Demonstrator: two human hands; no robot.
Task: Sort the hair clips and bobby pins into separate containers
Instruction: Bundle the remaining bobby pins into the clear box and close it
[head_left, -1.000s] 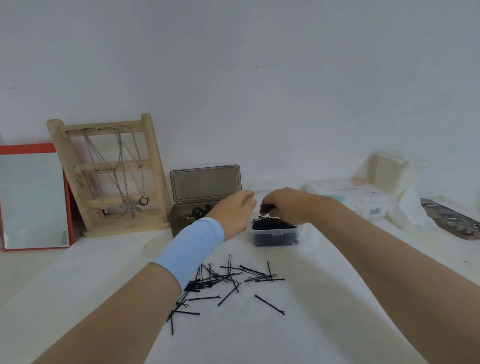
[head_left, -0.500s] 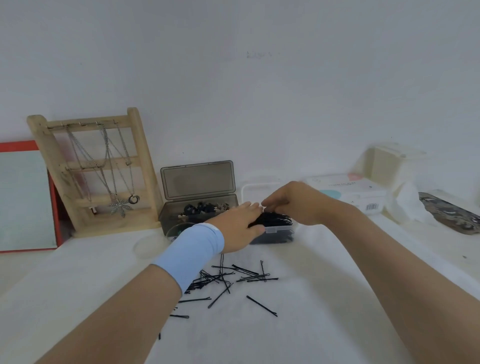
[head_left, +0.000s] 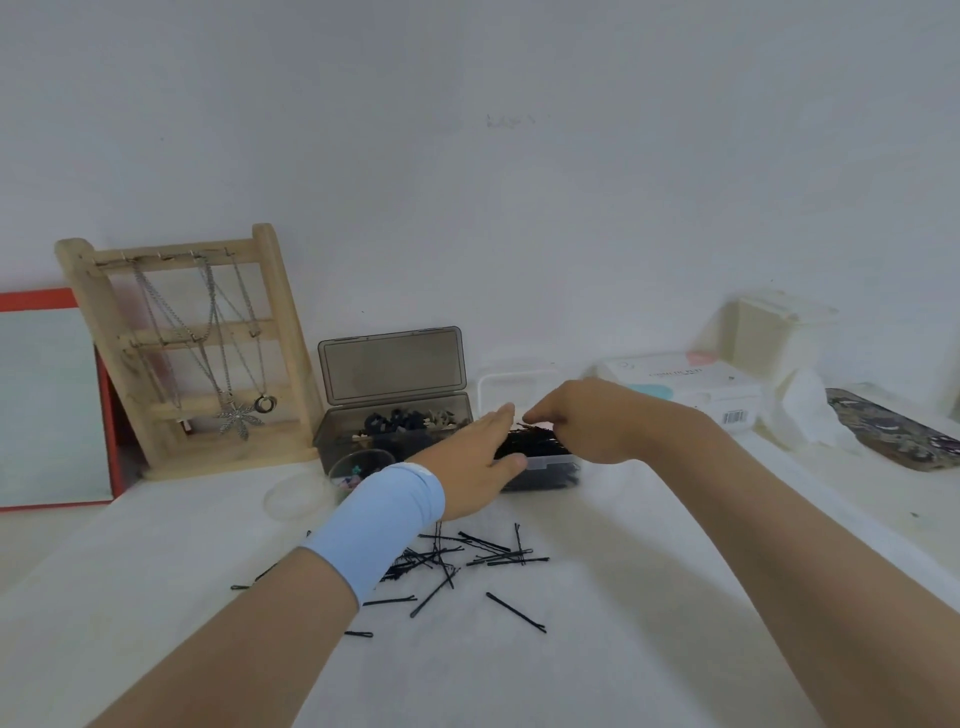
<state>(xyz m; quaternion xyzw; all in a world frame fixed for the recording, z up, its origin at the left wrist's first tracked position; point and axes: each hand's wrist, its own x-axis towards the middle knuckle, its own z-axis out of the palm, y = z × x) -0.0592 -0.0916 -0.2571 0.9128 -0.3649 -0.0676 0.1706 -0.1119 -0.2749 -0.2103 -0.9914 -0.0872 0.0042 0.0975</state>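
While my left hand (head_left: 475, 462) lies with fingers straight against the left side of the small clear box (head_left: 550, 475), thumb at its front edge, I read it as a brace: the box looks light and would slide on the desk (head_left: 649, 597) if pushed from above. My right hand (head_left: 582, 421) is directly over the box, fingers curled down onto the heap of black bobby pins (head_left: 535, 444) that fills it to the rim. Whether those fingertips pinch a few pins or only press the heap down, I cannot tell. The two hands are close together, nearly touching above the box. Just left of it stands the smoky grey case (head_left: 389, 364), lid tipped back, with the hair clips (head_left: 400, 418) inside, so the two kinds sit side by side within one short reach. Nearer me, the loose bobby pins (head_left: 483, 556) lie scattered on the desk, some crossing each other, a few apart from the rest. By my judgement the sorting is well along but not finished, and the box is already so full that pins could spill over its edge. A pale blue wristband (head_left: 387, 525) covers my left wrist.
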